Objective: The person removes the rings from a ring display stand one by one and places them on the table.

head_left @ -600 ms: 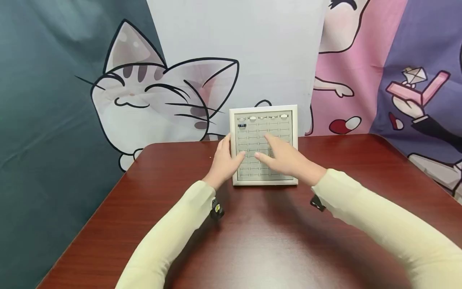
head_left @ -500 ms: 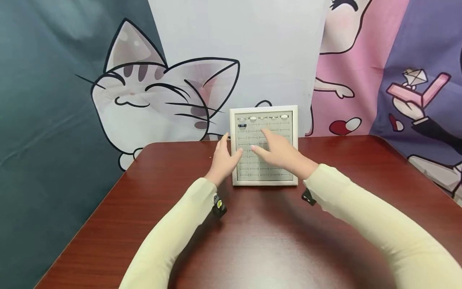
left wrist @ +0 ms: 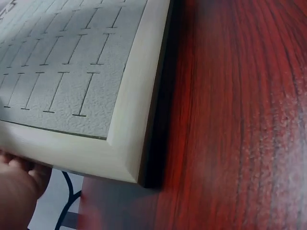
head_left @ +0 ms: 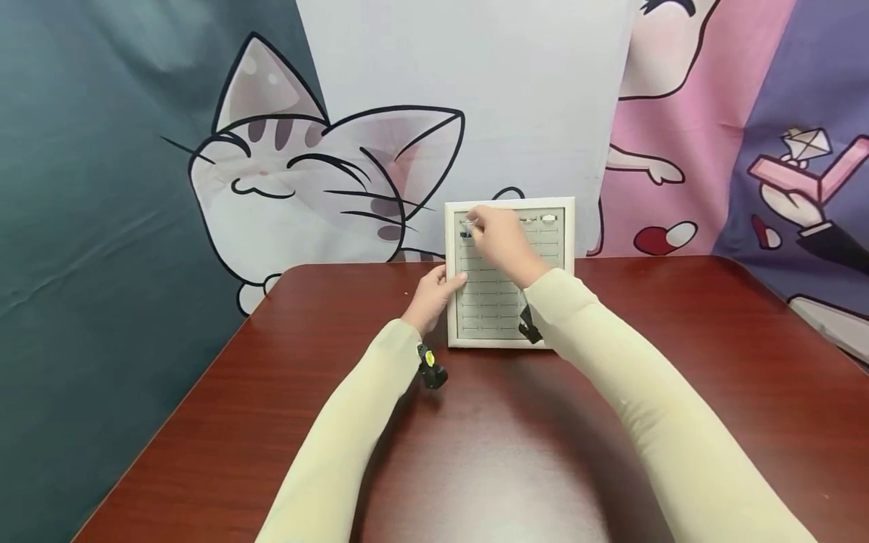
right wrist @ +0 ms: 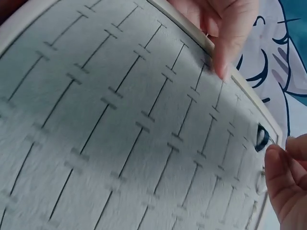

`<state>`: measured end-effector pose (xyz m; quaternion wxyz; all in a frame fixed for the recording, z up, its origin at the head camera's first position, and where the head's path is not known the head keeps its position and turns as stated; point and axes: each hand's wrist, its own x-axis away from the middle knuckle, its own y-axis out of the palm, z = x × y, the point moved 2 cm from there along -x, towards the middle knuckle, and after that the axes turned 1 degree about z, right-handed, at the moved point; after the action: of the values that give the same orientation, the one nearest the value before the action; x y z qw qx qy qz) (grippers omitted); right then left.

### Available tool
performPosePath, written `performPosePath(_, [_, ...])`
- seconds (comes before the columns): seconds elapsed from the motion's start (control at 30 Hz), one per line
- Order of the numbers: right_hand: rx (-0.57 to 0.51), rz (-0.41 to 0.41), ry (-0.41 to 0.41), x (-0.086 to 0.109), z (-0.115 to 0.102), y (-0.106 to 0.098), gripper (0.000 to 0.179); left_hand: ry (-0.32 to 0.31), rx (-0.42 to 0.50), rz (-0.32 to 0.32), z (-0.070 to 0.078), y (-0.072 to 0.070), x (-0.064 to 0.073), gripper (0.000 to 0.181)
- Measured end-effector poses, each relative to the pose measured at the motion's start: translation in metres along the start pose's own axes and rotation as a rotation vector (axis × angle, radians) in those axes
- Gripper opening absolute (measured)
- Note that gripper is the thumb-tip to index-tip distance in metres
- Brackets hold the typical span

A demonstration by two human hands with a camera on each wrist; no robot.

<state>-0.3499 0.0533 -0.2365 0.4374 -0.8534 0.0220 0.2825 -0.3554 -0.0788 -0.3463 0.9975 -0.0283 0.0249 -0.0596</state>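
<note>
A white-framed ring display board (head_left: 509, 302) with a grey slotted pad stands upright at the back of the table. My left hand (head_left: 432, 296) grips its left edge, thumb on the front, other fingers behind the frame. At the board's upper left corner, my right hand (head_left: 502, 240) has thumb and fingertips together on a thin silver ring (right wrist: 272, 141), mostly hidden by the fingers. Just beside that ring, a dark blue ring (right wrist: 262, 137) sits in the second row. Other silver rings, such as the wide one (head_left: 548, 219), sit along the top row.
A reddish-brown wooden table (head_left: 468, 452) lies under the board. Behind hangs a printed cloth backdrop (head_left: 543, 90) with a cartoon cat and other figures. Wrist cameras (head_left: 432, 368) are strapped under both sleeves.
My right hand has moved up and left, from the board's middle to its top left corner, and its fingers have closed together. My left hand has come to grip the left edge.
</note>
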Motion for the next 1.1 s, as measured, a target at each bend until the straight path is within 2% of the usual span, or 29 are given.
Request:
performPosePath(0.13, [0.067, 0.023, -0.001, -0.005, 0.004, 0.006, 0.021, -0.006, 0.022, -0.037, -0.003, 0.004, -0.002, 0.039])
performPosePath(0.4, [0.246, -0.044, -0.026, -0.008, 0.005, 0.010, 0.017, -0.008, 0.071, -0.078, -0.006, 0.007, -0.002, 0.036])
performPosePath(0.5, [0.276, -0.032, -0.048, -0.008, 0.006, 0.010, 0.012, 0.003, 0.075, -0.079, -0.005, 0.007, -0.002, 0.035])
performPosePath(0.57, [0.258, -0.011, -0.060, -0.007, 0.008, 0.010, 0.009, 0.007, 0.071, -0.079, -0.004, 0.008, -0.003, 0.035])
performPosePath(0.77, [0.064, 0.069, -0.062, -0.003, 0.017, 0.005, 0.007, 0.013, 0.047, -0.064, -0.004, 0.009, -0.004, 0.036])
performPosePath(0.93, [-0.047, 0.141, -0.018, 0.007, 0.026, -0.005, 0.013, -0.007, 0.027, -0.035, -0.003, 0.007, -0.002, 0.037])
performPosePath(1.1, [-0.117, 0.170, 0.031, 0.025, 0.040, -0.022, 0.014, -0.020, 0.019, -0.016, -0.003, 0.001, -0.001, 0.035])
